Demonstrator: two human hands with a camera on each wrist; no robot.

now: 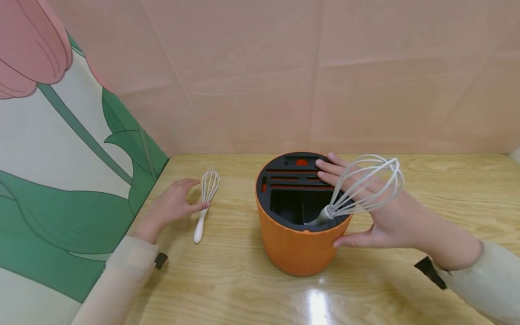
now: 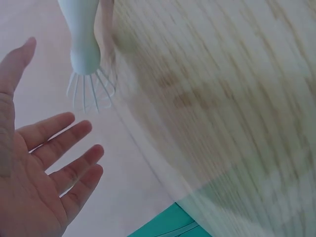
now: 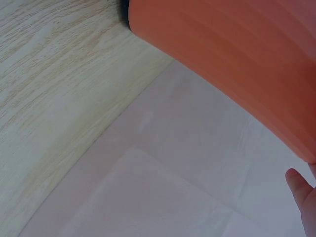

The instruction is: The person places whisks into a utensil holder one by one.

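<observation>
A small white whisk [image 1: 199, 228] lies on the table, wires toward the wall. Beside it is my left hand [image 1: 172, 206], fingers spread; its thumb tip is close to the whisk's neck, and I cannot tell from the head view whether they touch. In the left wrist view this hand [image 2: 44, 177] looks apart from the whisk [image 2: 86, 54]. My right hand [image 1: 390, 221] rests against an orange utensil holder [image 1: 298, 253], with straight fingers over its black slotted top and the thumb at its side. A larger whisk [image 1: 331, 210] stands tilted in the holder, its handle mostly hidden.
The wooden table [image 1: 227, 293] ends at a pinkish wall covering [image 1: 243, 113] behind the holder. A tulip-patterned panel [image 1: 61, 216] borders the left side, close to the left forearm. Thin slots and a divided opening show in the holder's top.
</observation>
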